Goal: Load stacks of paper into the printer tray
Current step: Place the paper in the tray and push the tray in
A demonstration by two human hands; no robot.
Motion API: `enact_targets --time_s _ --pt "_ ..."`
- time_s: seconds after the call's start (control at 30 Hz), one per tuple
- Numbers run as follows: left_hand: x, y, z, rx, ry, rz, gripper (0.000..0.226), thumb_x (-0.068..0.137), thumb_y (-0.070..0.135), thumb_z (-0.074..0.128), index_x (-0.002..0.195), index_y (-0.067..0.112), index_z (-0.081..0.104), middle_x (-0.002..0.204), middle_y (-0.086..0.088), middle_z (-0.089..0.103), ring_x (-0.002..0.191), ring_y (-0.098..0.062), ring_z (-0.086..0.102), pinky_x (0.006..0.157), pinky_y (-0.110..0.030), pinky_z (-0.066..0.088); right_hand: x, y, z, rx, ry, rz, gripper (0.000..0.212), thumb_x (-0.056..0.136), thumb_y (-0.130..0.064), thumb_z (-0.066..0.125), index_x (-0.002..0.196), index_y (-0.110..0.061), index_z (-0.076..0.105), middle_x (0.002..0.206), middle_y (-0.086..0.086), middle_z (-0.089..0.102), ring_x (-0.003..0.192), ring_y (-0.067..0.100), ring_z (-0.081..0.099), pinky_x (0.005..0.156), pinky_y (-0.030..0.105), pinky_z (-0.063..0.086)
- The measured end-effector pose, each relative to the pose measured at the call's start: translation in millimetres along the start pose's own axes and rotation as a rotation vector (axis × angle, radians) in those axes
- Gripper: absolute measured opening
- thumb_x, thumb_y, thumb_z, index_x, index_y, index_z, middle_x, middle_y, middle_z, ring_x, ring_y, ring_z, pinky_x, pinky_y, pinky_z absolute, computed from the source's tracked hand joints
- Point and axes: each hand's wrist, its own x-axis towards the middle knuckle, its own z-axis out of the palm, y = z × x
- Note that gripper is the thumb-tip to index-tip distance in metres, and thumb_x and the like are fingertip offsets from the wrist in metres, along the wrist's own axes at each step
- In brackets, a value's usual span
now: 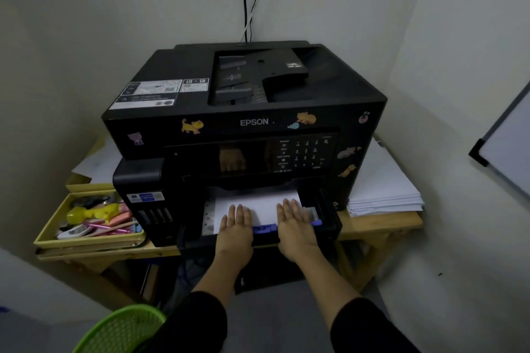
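A black Epson printer [246, 112] stands on a low wooden table, its paper tray [329, 223] pulled out at the front. A white paper stack [262, 205] lies inside the tray. My left hand [235, 226] rests flat, palm down, on the near left part of the stack. My right hand [295, 221] lies flat on the near right part, fingers spread. A blue paper guide [263, 228] shows between my two hands at the tray's front edge. Neither hand grips anything.
A further pile of white paper [384, 189] sits on the wooden table [381, 223] right of the printer. A yellow tray [51, 233] of stationery stands at the left. A green basket [120, 329] is at the lower left; a whiteboard [507, 152] leans at the right.
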Motion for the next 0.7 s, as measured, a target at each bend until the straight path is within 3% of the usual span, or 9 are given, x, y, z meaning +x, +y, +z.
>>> enact_targets --time_s 0.13,0.2,0.27,0.37,0.43,0.53,0.7 --pt "2 4 -3 -0.035 -0.003 -0.047 0.088 0.09 0.018 0.05 0.15 0.003 -0.012 0.159 -0.017 -0.015 0.147 -0.034 -0.016 0.122 -0.046 -0.002 0 -2 -5 -0.021 -0.002 0.101 0.087 0.087 -0.017 0.057 0.153 -0.017 0.0 0.159 0.018 -0.011 0.144 0.042 -0.016 0.105 0.07 -0.014" --pt "-3 5 -3 -0.14 0.023 -0.059 0.097 0.083 0.035 0.053 0.151 0.008 -0.011 0.159 -0.016 -0.017 0.146 -0.035 -0.02 0.119 -0.049 -0.008 -5 2 -7 0.033 0.007 0.139 0.098 0.081 -0.028 0.064 0.152 -0.021 -0.003 0.158 0.021 -0.015 0.142 0.044 -0.02 0.089 0.072 -0.027" --pt "-12 4 0 -0.289 0.127 -0.097 0.103 0.075 0.058 0.044 0.152 0.013 -0.008 0.159 -0.014 -0.017 0.145 -0.034 -0.022 0.116 -0.051 -0.013 -10 11 -6 0.163 0.033 0.164 0.107 0.074 -0.043 0.067 0.152 -0.024 -0.005 0.158 0.02 -0.017 0.141 0.043 -0.025 0.085 0.072 -0.029" --pt "-25 2 15 -0.58 0.38 -0.306 0.117 0.059 0.075 0.02 0.152 0.008 -0.006 0.157 -0.02 -0.021 0.143 -0.033 -0.027 0.115 -0.051 -0.014 -18 26 -6 0.539 0.142 0.287 0.107 0.072 -0.062 0.061 0.152 -0.026 0.0 0.158 0.017 -0.017 0.143 0.038 -0.024 0.105 0.071 -0.011" --pt "-28 5 23 -0.802 0.429 -0.527 0.121 0.069 0.078 0.034 0.149 0.001 -0.012 0.153 -0.027 -0.026 0.141 -0.037 -0.029 0.116 -0.051 -0.013 -22 26 -3 0.793 0.288 0.495 0.097 0.082 -0.059 0.055 0.152 -0.022 0.0 0.159 0.018 -0.015 0.145 0.037 -0.018 0.109 0.066 -0.01" --pt "-29 13 17 -1.111 0.392 -0.817 0.122 0.077 0.056 0.064 0.147 -0.003 -0.017 0.151 -0.032 -0.024 0.143 -0.041 -0.022 0.117 -0.048 -0.009 -26 10 4 1.078 0.369 0.753 0.097 0.088 -0.048 0.055 0.151 -0.013 -0.01 0.156 0.023 -0.02 0.145 0.04 -0.016 0.114 0.063 -0.003" --pt "-21 22 4 -1.538 0.36 -0.867 0.132 0.072 0.05 0.072 0.145 0.003 -0.027 0.155 -0.019 -0.026 0.147 -0.032 -0.014 0.122 -0.046 0.004 -23 -17 9 1.541 0.345 0.804 0.108 0.088 -0.038 0.062 0.147 -0.012 -0.025 0.156 0.017 -0.024 0.147 0.039 0.004 0.117 0.052 0.019"
